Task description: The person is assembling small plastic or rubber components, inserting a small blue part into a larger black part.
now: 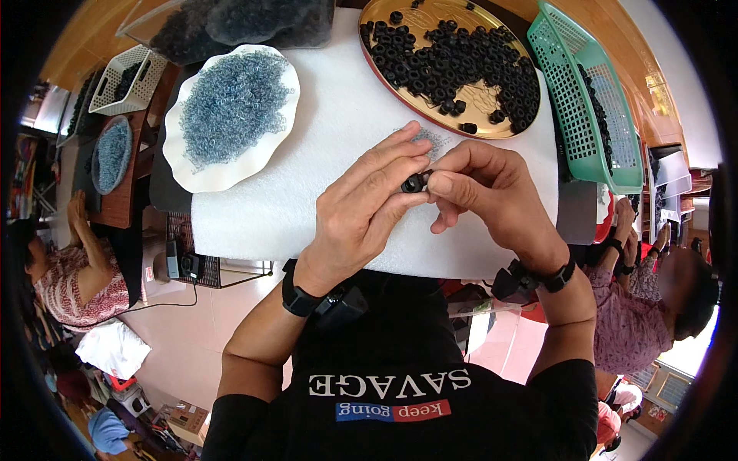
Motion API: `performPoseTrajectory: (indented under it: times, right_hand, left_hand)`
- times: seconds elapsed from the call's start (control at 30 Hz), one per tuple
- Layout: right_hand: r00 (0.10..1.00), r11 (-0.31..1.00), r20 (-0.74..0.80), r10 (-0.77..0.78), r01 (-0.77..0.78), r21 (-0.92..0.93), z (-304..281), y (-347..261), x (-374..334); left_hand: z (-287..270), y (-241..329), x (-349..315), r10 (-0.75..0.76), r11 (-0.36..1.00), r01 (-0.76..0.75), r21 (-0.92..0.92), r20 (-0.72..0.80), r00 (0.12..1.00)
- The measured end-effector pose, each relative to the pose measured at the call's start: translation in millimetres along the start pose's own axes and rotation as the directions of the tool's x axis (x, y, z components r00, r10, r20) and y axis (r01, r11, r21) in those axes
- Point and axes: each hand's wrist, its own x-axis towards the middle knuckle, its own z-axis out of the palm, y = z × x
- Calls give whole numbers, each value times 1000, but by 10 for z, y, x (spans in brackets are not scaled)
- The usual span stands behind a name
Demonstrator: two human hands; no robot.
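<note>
My left hand (367,192) pinches a small black round plastic part (413,184) between thumb and fingers, above the white cloth. Against its right side, my right hand (496,188) has thumb and forefinger pressed together on something small and dark, mostly hidden by the fingertips. Just beyond my hands lies a small loose heap of springs (430,141). A scalloped white plate (178,157) at the left bears a large heap of blue-grey metal springs (234,107). Far right, a round gold tray (421,71) carries many black ring-shaped parts (492,77).
A green plastic basket (624,180) with black parts stands at the right edge. Back left is a clear bin (323,23) of dark pieces. The white cloth (323,115) covers the table. Co-workers sit on both sides; a cable (196,296) hangs at left.
</note>
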Motion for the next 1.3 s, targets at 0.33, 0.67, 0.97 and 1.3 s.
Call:
performPoseTrajectory:
  times: [0.33,0.67,0.97,1.3]
  right_hand:
    - [987,951,-13,-158,149,-273,5,-45,-27]
    - [989,931,73,-130,147,-335,-85,-104,26]
    - [936,971,311,166,-210,113,-317,10,178]
    - [847,901,504,170,-341,269,-343,188,241]
  left_hand:
    - [24,23,10,-12,1000,12,4,-21,1000]
    - [28,8,9,-11,999,10,-38,-19,1000]
    - [26,15,24,28,996,-25,-83,41,999]
    - [-22,-18,6,83,988,-64,-140,132,988]
